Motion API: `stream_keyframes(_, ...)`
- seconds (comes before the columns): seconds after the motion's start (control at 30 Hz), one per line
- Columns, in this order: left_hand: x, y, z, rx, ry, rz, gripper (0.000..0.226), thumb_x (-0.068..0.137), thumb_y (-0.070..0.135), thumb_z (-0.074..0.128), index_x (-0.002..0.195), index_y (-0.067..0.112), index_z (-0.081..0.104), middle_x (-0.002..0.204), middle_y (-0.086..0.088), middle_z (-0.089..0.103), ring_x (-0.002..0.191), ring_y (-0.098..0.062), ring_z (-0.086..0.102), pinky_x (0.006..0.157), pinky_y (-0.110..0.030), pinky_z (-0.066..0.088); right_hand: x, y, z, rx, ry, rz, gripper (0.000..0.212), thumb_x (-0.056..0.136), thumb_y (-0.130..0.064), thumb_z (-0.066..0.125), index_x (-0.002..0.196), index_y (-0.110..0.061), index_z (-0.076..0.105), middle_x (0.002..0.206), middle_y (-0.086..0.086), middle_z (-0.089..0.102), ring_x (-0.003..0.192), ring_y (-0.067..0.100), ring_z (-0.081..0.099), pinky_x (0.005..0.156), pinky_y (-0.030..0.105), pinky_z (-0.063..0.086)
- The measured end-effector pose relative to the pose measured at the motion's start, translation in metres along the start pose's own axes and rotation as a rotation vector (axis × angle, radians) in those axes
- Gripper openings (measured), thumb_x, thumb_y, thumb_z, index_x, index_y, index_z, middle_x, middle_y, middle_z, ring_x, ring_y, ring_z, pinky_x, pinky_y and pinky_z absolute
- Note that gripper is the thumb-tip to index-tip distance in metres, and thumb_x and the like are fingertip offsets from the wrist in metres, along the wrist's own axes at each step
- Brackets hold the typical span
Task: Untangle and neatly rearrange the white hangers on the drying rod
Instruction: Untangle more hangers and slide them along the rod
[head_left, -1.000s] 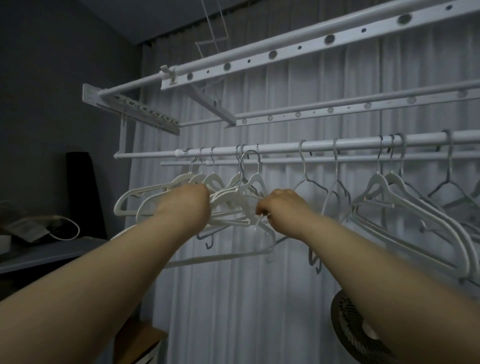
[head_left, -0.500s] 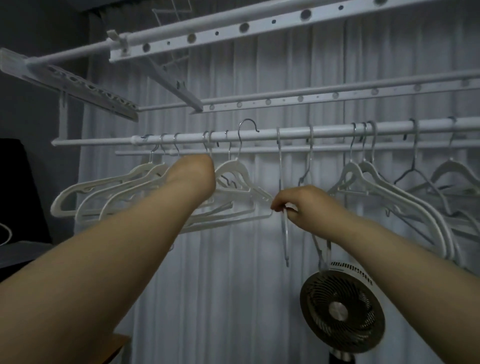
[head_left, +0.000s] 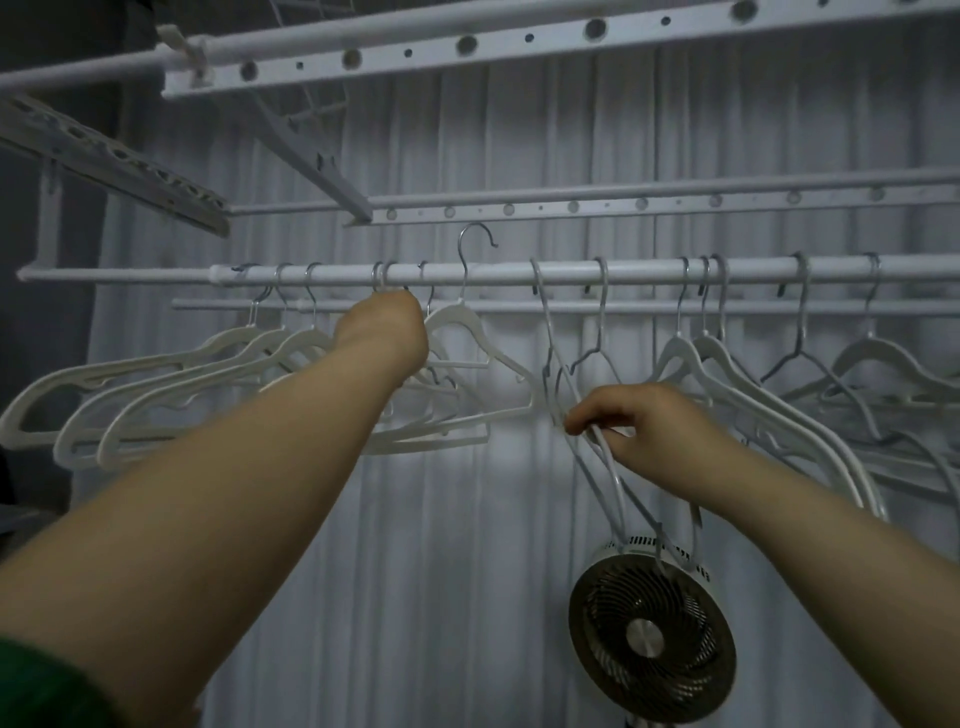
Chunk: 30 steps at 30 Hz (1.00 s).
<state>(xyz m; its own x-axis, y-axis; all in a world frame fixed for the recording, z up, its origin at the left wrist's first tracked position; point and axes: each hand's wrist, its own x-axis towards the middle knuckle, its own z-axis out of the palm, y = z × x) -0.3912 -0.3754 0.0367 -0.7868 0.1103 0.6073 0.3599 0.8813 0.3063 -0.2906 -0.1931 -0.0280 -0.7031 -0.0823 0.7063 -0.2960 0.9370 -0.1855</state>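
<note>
A white drying rod runs across the view with several white hangers on it. My left hand is closed around the necks of a bunch of white hangers at the left, just under the rod. One white hanger beside that hand has its metal hook lifted above the rod. My right hand pinches thin wire hangers that hang tilted from the rod's middle. More white hangers hang to the right.
Perforated rack bars cross overhead, and a second bar sits behind. A white curtain fills the background. A round fan stands low, under my right hand.
The view has swung right and closer. My left hand has risen toward the rod with the hanger bunch. My right hand has dropped and pulled the thin hangers rightward, away from the bunch.
</note>
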Motion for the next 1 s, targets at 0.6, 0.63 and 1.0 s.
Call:
stream_keyframes(0.6,0.009,0.023,0.019,-0.013,-0.209,-0.096,0.039,0.094,0.005,0.046,0.055,0.003,0.046,0.062,-0.007,0.052,0.064,-0.021,0.059,0.054,-0.029,0.045,-0.004,0.001,0.007,0.027,-0.019,0.063,0.052,0.084,0.004,0.054,0.066,-0.045,0.056,0.085,-0.017,0.061,0.096,0.021,0.068,0.09,0.042,0.054)
stream_keyframes(0.63,0.008,0.025,0.019,-0.024,-0.206,-0.082,0.039,0.095,0.007,0.045,0.056,0.003,0.045,0.062,-0.007,0.052,0.065,-0.021,0.059,0.056,-0.029,0.045,-0.004,0.0,0.007,0.028,-0.021,0.063,0.048,0.084,0.005,0.054,0.069,-0.041,0.06,0.087,-0.014,0.062,0.097,0.02,0.067,0.091,0.041,0.053)
stream_keyframes(1.0,-0.009,0.005,-0.005,-0.099,-0.038,0.059,0.03,0.096,0.013,0.039,0.113,-0.001,0.059,0.121,-0.018,0.06,0.11,-0.033,0.057,0.08,-0.034,0.042,-0.01,-0.002,-0.001,-0.002,-0.067,0.01,0.03,0.087,0.009,0.051,0.103,-0.006,0.071,0.112,0.005,0.069,0.104,0.011,0.062,0.089,0.01,0.038)
